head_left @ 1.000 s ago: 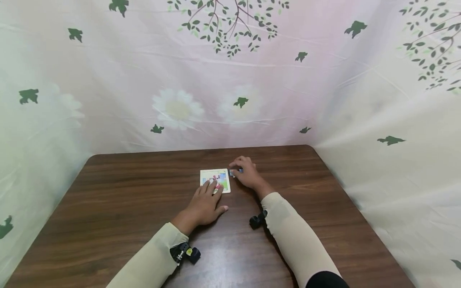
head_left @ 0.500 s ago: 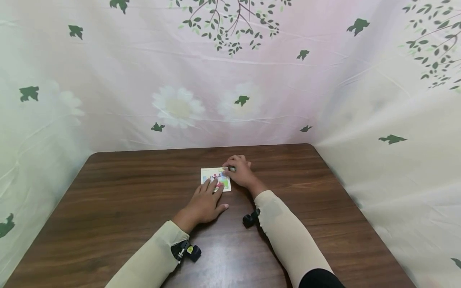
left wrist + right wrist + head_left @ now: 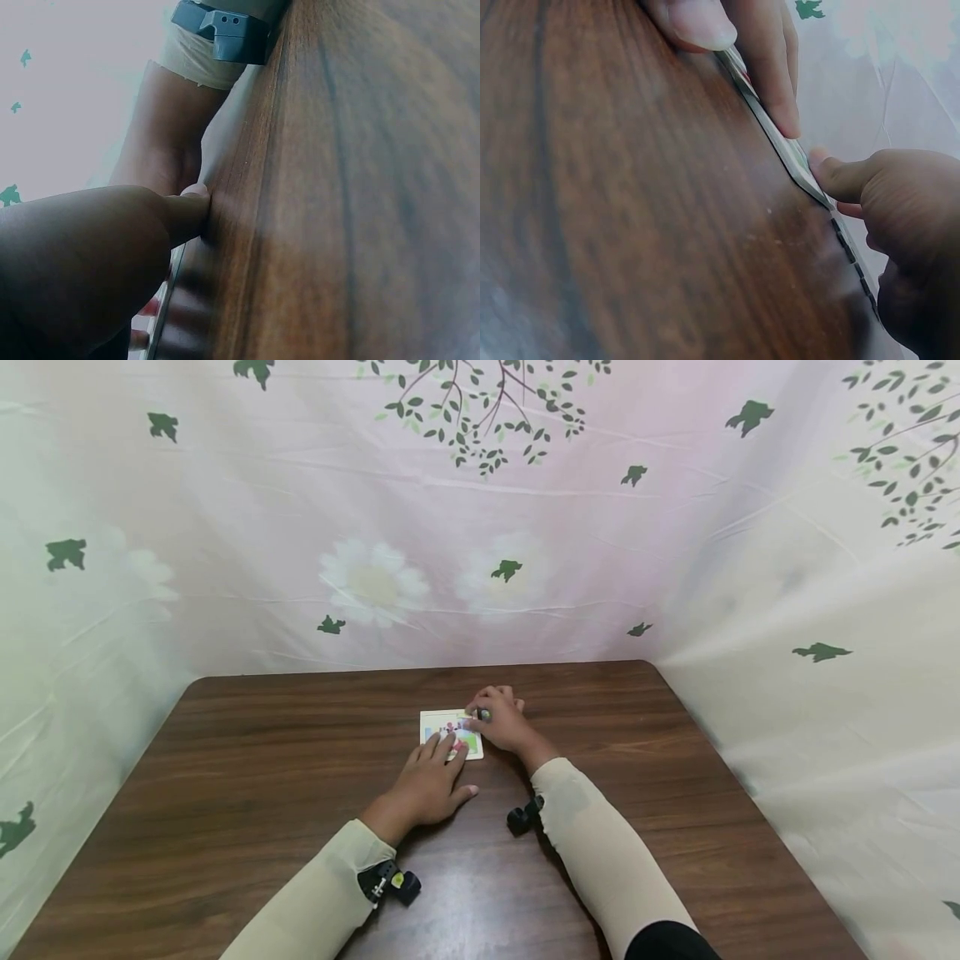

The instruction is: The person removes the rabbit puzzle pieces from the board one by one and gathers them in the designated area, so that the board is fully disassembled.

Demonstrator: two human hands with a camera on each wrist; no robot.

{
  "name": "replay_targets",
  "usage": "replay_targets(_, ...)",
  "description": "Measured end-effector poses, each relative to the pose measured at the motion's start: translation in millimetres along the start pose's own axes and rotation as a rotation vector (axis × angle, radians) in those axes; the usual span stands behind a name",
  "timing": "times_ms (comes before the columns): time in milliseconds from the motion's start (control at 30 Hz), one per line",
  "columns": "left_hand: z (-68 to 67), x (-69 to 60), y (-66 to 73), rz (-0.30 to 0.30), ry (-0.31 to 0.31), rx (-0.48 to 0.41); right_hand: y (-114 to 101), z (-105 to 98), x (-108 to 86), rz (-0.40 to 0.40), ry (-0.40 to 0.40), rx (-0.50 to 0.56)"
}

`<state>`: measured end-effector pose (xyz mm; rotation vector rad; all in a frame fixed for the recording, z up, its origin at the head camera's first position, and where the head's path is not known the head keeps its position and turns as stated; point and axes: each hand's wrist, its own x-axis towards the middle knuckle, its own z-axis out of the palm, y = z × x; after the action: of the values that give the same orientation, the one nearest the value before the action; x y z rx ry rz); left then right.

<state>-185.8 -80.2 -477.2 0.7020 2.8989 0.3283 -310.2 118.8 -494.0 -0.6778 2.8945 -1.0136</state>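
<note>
A small, pale-framed picture board [image 3: 427, 715] with a colourful picture lies flat on the table. My left hand [image 3: 423, 787] rests palm down with its fingers spread over the board's lower part; its thumb touches the wood beside it. My right hand [image 3: 505, 722] bends over the upper right corner. In the right wrist view its thumb [image 3: 836, 176] touches the board [image 3: 780, 146] near a corner. Thin flat pieces [image 3: 855, 262] lie on the table beside that corner, partly under the right hand. Whether the right fingers pinch a piece is hidden.
The brown wooden table [image 3: 262, 777] extends around the board on all sides. A light cloth [image 3: 420, 527] printed with leaves, birds and flowers hangs behind and beside it. Small black cameras [image 3: 406, 887] are strapped to both wrists.
My right hand has shifted left from the blue pieces beside the board onto its upper right corner. My left hand stays in place on the board.
</note>
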Motion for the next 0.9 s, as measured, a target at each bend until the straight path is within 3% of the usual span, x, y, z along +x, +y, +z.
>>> replay_targets(700, 1.2, 0.3, -0.1, 0.014, 0.008, -0.026, -4.4, -0.6, -0.3, 0.022, -0.062, -0.027)
replay_targets(900, 4.3, 2.9, -1.6, 0.011, -0.003, -0.033, -7.8, -2.6, -0.8, -0.035, -0.078, -0.041)
